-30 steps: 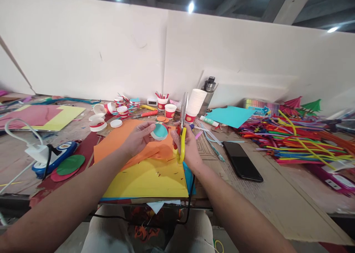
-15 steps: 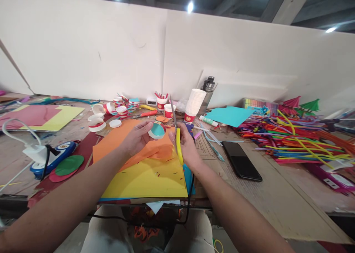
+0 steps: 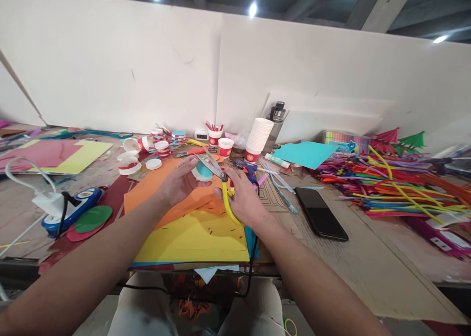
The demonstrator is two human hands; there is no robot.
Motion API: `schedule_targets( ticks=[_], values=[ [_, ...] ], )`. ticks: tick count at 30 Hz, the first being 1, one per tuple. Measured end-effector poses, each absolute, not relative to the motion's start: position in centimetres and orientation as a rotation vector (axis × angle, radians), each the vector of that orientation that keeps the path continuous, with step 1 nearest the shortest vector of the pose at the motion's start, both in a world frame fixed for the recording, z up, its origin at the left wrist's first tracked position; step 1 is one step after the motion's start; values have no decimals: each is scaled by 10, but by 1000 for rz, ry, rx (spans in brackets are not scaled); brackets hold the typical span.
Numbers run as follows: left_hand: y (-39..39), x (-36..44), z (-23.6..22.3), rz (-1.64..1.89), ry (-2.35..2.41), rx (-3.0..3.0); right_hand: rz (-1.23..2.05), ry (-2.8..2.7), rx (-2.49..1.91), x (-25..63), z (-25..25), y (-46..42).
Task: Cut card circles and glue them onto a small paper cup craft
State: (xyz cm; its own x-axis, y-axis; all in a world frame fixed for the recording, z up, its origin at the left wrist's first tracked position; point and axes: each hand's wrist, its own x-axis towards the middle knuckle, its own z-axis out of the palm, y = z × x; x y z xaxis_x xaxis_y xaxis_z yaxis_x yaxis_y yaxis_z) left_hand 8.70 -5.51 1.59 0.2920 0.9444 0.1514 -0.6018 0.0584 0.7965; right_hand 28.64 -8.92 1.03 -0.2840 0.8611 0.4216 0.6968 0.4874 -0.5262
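My left hand [image 3: 179, 183] is closed on a cut-off paper cup base [image 3: 202, 173], a short white ring with a teal disc in it. In my right hand [image 3: 241, 193] is a pair of scissors [image 3: 228, 206] with yellow handles. Its blades are parted and point left, lying across the cup base in the view; whether they touch it I cannot tell. Beneath both hands lie orange paper [image 3: 147, 191] and yellow paper [image 3: 191, 240] with small scraps on it. A purple glue gun [image 3: 251, 173] lies just behind my right hand, partly hidden.
Cut cup rings [image 3: 128, 164] lie at back left. Behind my hands stand a single cup [image 3: 225, 148], a cup stack [image 3: 259, 137] and a bottle [image 3: 275, 125]. Rightward are a phone [image 3: 321, 213] and pipe cleaners [image 3: 397, 184]; leftward, a power strip [image 3: 73, 211].
The scissors have swung from upright to pointing left, over the cup base, and their blades have parted. My right hand has turned with them. The cup base has moved slightly left.
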Motion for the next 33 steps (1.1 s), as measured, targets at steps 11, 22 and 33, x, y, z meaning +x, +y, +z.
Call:
schedule_targets(
  ticks=[11,22,33],
  values=[
    [-54,87,13,1218,450,916,290,-2084,-1301,287,15,-91],
    [-55,86,16,1213,466,939,291,-2093,-1329,287,17,-93],
    [-53,83,16,1208,466,971,239,-2115,-1376,287,19,-94]
  ],
)
